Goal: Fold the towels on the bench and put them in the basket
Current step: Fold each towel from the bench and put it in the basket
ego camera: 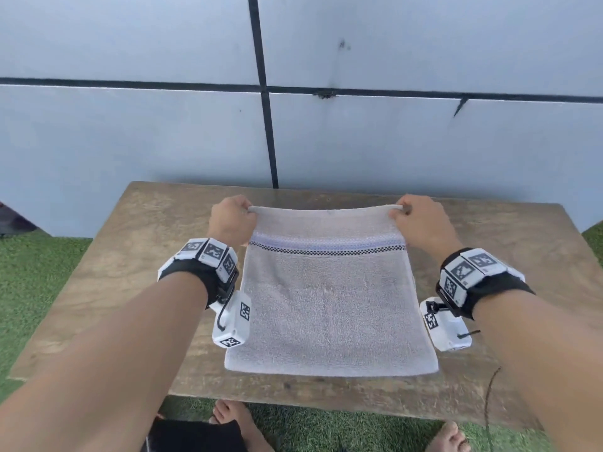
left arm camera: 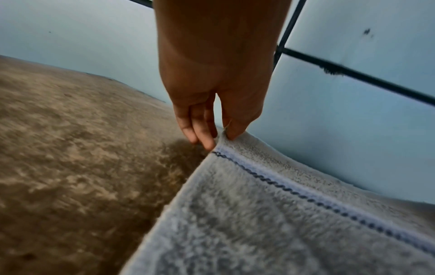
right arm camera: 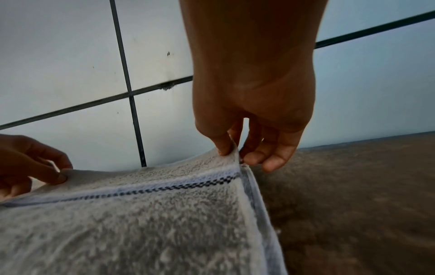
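Two hands are holding one pale grey towel (ego camera: pixel 329 308) over a wooden bench (ego camera: pixel 130 256) in the head view, the left hand (ego camera: pixel 231 220) and right hand (ego camera: pixel 417 220) each pinching a far corner. The left wrist view is showing thumb and fingers (left arm camera: pixel 200 130) nipping that corner beside a checked stripe (left arm camera: pixel 306 197). The right wrist view is showing the right hand's fingers (right arm camera: pixel 270 158) gripping the opposite corner, with a tiled wall (right arm camera: pixel 58 65) behind.

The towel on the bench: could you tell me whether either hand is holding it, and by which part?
Both do: the left hand and right hand each pinch a far corner of the towel.
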`<state>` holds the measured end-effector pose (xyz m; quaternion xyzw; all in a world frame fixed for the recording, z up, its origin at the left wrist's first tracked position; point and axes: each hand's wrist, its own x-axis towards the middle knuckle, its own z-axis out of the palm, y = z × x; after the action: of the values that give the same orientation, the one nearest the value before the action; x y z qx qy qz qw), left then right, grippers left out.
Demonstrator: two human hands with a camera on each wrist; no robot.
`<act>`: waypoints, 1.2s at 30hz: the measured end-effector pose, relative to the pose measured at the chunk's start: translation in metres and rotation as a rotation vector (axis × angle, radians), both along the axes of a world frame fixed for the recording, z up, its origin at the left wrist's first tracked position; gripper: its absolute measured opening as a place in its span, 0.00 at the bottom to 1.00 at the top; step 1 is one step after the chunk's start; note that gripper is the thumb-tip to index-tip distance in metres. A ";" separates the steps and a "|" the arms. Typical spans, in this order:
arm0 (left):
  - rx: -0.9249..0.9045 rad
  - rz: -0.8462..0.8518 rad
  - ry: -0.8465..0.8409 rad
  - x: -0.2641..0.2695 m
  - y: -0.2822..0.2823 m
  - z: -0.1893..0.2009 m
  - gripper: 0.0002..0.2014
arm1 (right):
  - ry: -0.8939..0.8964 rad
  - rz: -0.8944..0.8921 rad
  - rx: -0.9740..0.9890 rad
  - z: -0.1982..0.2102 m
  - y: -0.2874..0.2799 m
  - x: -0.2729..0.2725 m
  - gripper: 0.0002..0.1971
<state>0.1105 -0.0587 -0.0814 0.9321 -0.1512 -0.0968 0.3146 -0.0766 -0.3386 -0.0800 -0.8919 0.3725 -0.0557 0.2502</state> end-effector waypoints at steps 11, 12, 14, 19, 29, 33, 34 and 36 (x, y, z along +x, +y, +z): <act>0.079 -0.222 -0.072 0.021 0.003 -0.024 0.08 | -0.004 -0.020 -0.103 -0.041 -0.003 0.005 0.03; 0.074 -0.233 -0.073 0.022 0.004 -0.024 0.08 | -0.025 -0.010 -0.110 -0.042 -0.003 0.006 0.03; 0.089 -0.266 -0.082 0.024 0.004 -0.024 0.09 | -0.058 0.034 -0.133 -0.042 -0.003 0.008 0.03; 0.129 -0.307 -0.063 0.023 0.001 -0.023 0.05 | -0.023 0.098 -0.137 -0.043 -0.006 0.014 0.02; -0.067 -0.300 -0.077 0.012 0.005 0.001 0.04 | -0.112 0.133 0.026 -0.008 -0.007 -0.004 0.06; -0.076 -0.340 -0.072 0.004 0.012 0.019 0.03 | -0.142 0.131 0.041 0.007 -0.005 -0.017 0.04; -0.071 -0.338 -0.077 0.002 0.014 0.023 0.02 | -0.150 0.133 0.039 0.011 -0.003 -0.020 0.04; -0.068 -0.326 -0.082 -0.002 0.016 0.031 0.02 | -0.159 0.142 0.040 0.017 0.001 -0.026 0.05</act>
<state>0.1080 -0.0423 -0.0503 0.8872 -0.3165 -0.1031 0.3194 -0.1028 -0.3381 -0.0627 -0.9037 0.2881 -0.1011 0.3001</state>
